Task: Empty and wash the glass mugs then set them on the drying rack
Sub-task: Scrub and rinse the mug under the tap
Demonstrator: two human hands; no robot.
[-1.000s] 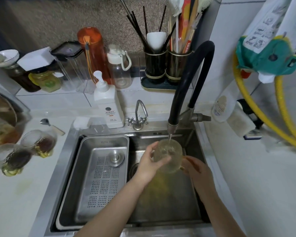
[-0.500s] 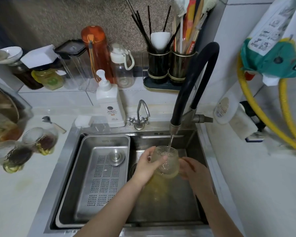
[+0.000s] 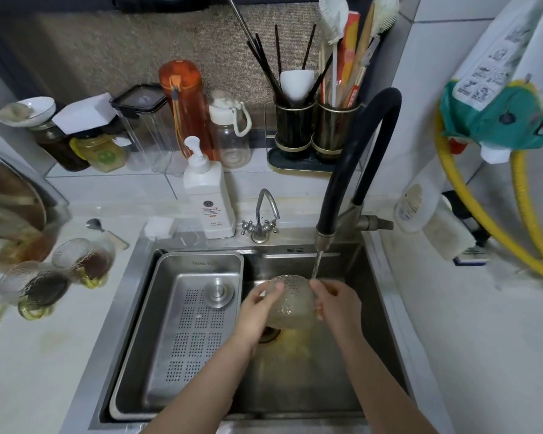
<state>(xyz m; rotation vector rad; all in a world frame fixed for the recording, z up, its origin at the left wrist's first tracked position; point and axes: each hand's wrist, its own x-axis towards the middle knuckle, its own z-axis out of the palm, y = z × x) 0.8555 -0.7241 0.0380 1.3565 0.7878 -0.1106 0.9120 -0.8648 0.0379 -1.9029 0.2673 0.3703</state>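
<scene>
Over the sink basin (image 3: 298, 386) I hold a textured glass mug (image 3: 290, 303) between both hands, tipped so its rounded side faces up. My left hand (image 3: 257, 311) grips its left side and my right hand (image 3: 336, 303) grips its right side. A thin stream of water runs from the black faucet (image 3: 356, 158) onto the mug's far right edge. Yellowish water lies in the basin under the mug. Two more glass mugs (image 3: 85, 261) (image 3: 35, 286) with dark liquid stand on the counter at the left. The perforated steel drying rack (image 3: 188, 324) sits in the left half of the sink.
A white soap pump bottle (image 3: 206, 195) and a small chrome tap (image 3: 262, 217) stand behind the sink. Bottles, jars and utensil holders (image 3: 314, 130) line the back ledge. A spoon (image 3: 104, 228) lies on the left counter. A yellow hose (image 3: 489, 220) hangs at the right.
The mug has come down and toward me from under the spout and has been tipped over. My right hand moved from the handle side onto the mug's right flank.
</scene>
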